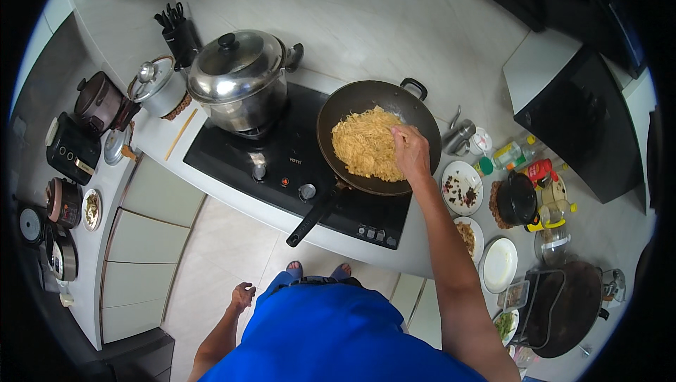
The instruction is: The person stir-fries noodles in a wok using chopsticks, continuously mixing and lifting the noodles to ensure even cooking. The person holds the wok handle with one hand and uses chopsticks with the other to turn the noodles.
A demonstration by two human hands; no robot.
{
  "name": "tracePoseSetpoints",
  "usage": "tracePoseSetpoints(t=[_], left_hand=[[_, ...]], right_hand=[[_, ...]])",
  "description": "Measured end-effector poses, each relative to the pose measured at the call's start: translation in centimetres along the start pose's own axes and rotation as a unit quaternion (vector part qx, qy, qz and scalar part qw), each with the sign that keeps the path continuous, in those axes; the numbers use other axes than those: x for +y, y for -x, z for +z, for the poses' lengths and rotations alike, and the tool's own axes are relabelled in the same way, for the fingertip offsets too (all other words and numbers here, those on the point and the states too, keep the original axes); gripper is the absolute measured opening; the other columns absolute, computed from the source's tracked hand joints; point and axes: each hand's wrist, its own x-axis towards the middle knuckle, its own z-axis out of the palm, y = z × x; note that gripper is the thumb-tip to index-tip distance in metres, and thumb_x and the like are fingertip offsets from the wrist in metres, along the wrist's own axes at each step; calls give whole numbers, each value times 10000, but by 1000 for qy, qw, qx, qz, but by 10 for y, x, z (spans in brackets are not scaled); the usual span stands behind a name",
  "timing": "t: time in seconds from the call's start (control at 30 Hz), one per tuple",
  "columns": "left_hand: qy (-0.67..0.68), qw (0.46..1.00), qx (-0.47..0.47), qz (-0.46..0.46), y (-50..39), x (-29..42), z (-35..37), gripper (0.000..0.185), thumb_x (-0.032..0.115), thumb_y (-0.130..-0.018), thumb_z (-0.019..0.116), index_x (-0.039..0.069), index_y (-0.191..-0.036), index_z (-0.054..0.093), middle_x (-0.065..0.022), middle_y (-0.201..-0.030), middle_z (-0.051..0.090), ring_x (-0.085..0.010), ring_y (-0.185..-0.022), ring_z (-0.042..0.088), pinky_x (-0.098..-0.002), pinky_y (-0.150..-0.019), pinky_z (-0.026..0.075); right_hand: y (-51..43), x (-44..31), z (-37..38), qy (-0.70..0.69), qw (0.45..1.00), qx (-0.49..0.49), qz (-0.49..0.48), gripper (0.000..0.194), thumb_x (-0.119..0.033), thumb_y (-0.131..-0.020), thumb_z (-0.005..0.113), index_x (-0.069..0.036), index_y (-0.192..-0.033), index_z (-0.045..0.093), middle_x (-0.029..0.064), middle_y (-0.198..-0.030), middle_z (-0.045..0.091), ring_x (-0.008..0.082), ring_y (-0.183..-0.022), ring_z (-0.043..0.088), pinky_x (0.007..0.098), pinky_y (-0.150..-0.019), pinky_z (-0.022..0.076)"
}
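Thin yellow noodles [364, 144] lie heaped in a dark wok [338, 102] on the right side of the black gas hob [237, 165]. Over the right part of the heap is my right hand [412, 149], its fingers bunched together at the noodles' edge; whether they pinch any noodles cannot be made out. The wok's long black handle [314, 218] points towards me, past the hob's front edge. My left hand [243, 296] hangs low beside my body over the floor, fingers loosely curled and away from the counter, with nothing visible in it.
A lidded steel pot [237, 81] stands on the hob's left side. Chopsticks [181, 135] lie left of it, near a white pot [158, 89] and a knife block [179, 38]. At right are plates of food [462, 187], an empty-looking white plate [499, 265], bottles [512, 154] and a black pot [517, 198].
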Motion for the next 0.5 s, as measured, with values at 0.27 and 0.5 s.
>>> tracePoseSetpoints(t=[0.27, 0.5], left_hand=[[-46, 999, -18, 13, 1, 24, 5, 560, 275, -913, 654, -36, -1372, 574, -217, -994, 751, -218, -618, 689, -340, -518, 585], [-54, 998, -16, 13, -6, 25, 5, 539, 284, -937, 654, -30, -1368, 578, -215, -1009, 754, -212, -605, 683, -344, -486, 556]], right_hand=[[0, -9, 16, -100, 995, -20, 25, 181, -108, -989, 597, 27, -1011, 715, 203, -981, 721, 361, -891, 708, 418, -780, 550], [13, -36, 13, -84, 993, -75, -37, 153, -78, -980, 592, 6, -969, 719, 176, -1009, 739, 296, -857, 715, 391, -791, 575]])
